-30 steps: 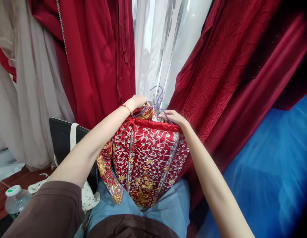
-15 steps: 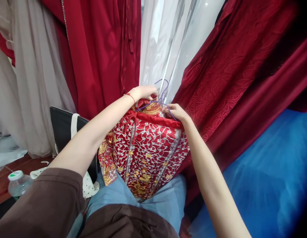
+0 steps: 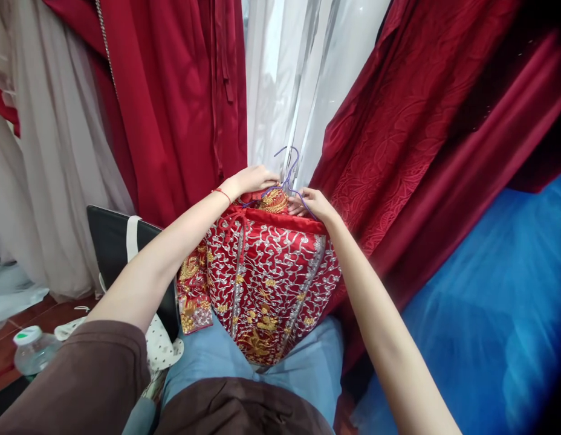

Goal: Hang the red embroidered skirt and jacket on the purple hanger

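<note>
A red skirt with silver and gold embroidery hangs upright between my knees, its plain red waistband at the top. Behind it shows a red and gold embroidered jacket, one sleeve of which drops on the left. A thin purple wire hanger rises out of the garments, hook upward. My left hand is closed on the jacket's top edge left of the hanger's neck; its fingertips are partly hidden. My right hand is closed on the jacket's edge at the right, beside the hanger's sloping arm.
Long red gowns hang ahead and to the right, with white sheer fabric between them. Blue tulle spreads at right. On the left are a black flat panel, a white spotted cloth item and a plastic bottle.
My left hand has shifted slightly left and down along the top of the jacket. My right hand's fingers have spread a little further over the fabric. The view has turned slightly.
</note>
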Tool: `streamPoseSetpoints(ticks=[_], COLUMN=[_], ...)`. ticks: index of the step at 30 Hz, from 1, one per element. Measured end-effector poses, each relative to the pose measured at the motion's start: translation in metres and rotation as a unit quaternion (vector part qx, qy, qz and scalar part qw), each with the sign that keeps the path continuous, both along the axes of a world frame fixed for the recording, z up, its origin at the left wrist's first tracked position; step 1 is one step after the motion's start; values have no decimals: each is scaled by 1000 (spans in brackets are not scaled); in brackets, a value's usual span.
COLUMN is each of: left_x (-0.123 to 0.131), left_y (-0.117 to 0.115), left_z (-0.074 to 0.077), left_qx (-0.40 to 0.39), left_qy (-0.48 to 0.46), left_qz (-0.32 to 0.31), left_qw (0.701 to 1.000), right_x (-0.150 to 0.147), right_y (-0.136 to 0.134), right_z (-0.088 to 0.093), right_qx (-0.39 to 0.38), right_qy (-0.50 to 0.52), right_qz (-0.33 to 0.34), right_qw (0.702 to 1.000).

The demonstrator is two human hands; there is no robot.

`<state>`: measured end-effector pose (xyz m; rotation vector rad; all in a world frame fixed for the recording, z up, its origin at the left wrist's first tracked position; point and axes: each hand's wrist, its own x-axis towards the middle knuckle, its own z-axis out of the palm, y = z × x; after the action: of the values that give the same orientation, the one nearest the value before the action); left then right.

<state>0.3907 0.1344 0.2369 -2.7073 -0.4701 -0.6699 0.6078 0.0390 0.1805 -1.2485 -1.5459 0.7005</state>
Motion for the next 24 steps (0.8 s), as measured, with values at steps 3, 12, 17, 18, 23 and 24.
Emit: streamPoseSetpoints(ticks=[3,12,17,18,23,24], left_x=[8,32,39,39,39,39], left_y=[6,20,22,22,18,16], left_z=[7,1,-10,-12,-18,-19], left_qx=[-66,-313,-349,-354,-374,-370], left_qy=[12,-43,-97,-104,-137,-139], left_qz=[-29,20,-10,-18,-59,-59], left_qw=[997,949,932,929,915,917], right_x=[3,4,2,2,7,9], right_y=[2,23,32,33,34,34], right_z=[0,-1,1,2,5,5], right_qx=[-47,-118,-121,-120,-65,-69], right_qy=[10,-58,-149,-164,-236,-252], right_qz=[36,-11,-53,-55,-74,-80], right_qw=[998,991,980,977,967,962])
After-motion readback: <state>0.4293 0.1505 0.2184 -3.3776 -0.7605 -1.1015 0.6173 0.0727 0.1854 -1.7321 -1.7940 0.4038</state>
